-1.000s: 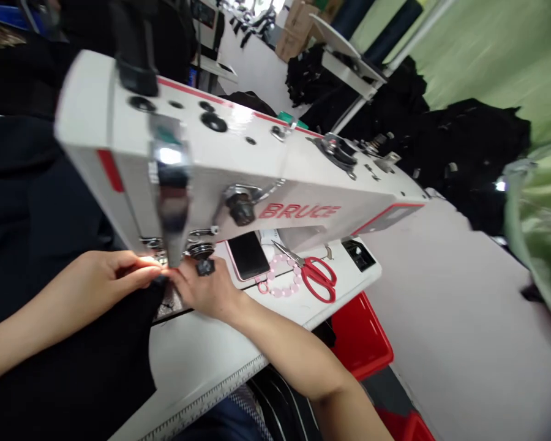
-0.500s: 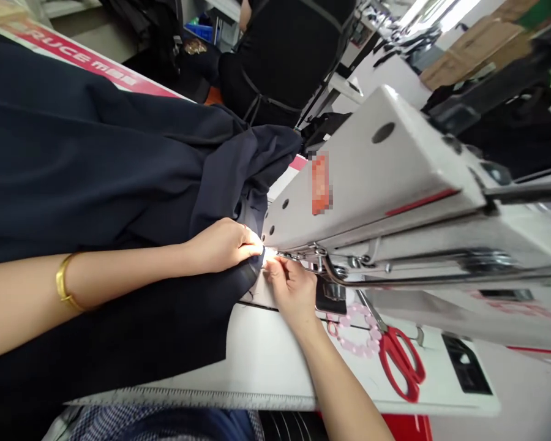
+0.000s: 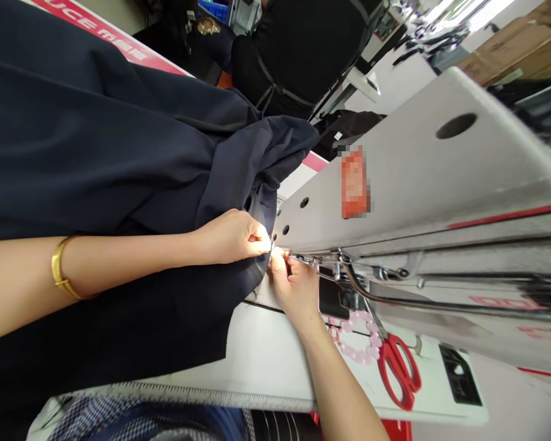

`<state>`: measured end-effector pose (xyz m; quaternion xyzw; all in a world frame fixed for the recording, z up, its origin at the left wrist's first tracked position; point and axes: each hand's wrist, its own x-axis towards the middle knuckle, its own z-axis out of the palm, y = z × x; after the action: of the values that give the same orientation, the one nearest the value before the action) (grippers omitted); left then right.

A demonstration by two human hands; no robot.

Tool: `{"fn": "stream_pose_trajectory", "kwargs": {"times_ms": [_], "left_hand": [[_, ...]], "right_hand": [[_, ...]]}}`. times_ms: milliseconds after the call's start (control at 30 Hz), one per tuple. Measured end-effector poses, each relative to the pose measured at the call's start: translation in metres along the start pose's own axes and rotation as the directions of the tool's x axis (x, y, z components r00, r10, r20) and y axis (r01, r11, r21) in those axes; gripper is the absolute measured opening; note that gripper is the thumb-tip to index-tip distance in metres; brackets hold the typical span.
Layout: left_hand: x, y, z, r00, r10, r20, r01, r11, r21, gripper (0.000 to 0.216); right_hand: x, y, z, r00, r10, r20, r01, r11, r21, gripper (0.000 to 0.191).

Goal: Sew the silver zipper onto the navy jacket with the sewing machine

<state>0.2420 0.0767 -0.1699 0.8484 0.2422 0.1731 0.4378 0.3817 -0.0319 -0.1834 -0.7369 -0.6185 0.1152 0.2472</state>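
Observation:
Dark navy cloth (image 3: 165,159) is spread over the left of the table, and its right edge reaches the sewing machine (image 3: 395,165). My left hand (image 3: 232,237) lies on the cloth, its fingers closed in a pinch on the edge close to the needle area. Just below and to the right, my right hand (image 3: 296,285) has thumb and finger pressed together at that same edge. The fingertips of both hands nearly meet in the machine's bright lamp light. The glare and the machine head hide the needle and the exact grip.
Red-handled scissors (image 3: 400,370) and a pink bead bracelet (image 3: 360,337) lie right of my right forearm. A dark flat object (image 3: 333,297) sits beside the machine. A measuring scale (image 3: 188,395) runs along the front edge. Beyond the table sits a person in black (image 3: 307,49).
The view has shifted, so the machine appears larger and farther right. Both hands keep their pinch at the cloth edge, with little movement relative to the cloth.

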Motion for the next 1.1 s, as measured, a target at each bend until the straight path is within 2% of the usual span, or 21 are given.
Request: {"fn": "stream_pose_trajectory", "kwargs": {"times_ms": [233,367,533,700,933,1100], "left_hand": [[-0.004,-0.001,0.008,0.996,0.005,-0.087,0.011,0.981,0.193,0.032],[-0.005,-0.006,0.014,0.992,-0.008,-0.123,0.047,0.949,0.313,0.029],[-0.004,-0.008,0.014,0.994,-0.001,-0.113,0.036,0.949,0.312,0.024],[-0.004,-0.007,0.013,0.993,-0.013,-0.120,0.049,0.950,0.307,0.024],[-0.004,-0.008,0.015,0.992,-0.017,-0.123,0.056,0.943,0.327,0.024],[-0.004,-0.008,0.016,0.991,0.003,-0.133,0.048,0.922,0.385,0.026]], "right_hand": [[-0.002,0.006,0.001,0.994,0.101,-0.037,-0.099,0.994,0.055,0.039],[0.000,0.002,-0.002,0.997,0.074,-0.033,-0.071,0.995,0.071,0.035],[0.001,-0.002,-0.003,1.000,0.010,-0.012,-0.010,0.999,0.035,0.035],[0.000,0.004,-0.001,0.998,0.045,-0.041,-0.047,0.997,-0.062,0.036],[0.003,0.000,0.000,0.997,0.056,-0.057,-0.059,0.997,-0.052,0.038],[0.005,0.000,0.001,0.999,0.019,-0.048,-0.022,0.998,-0.052,0.043]]}}
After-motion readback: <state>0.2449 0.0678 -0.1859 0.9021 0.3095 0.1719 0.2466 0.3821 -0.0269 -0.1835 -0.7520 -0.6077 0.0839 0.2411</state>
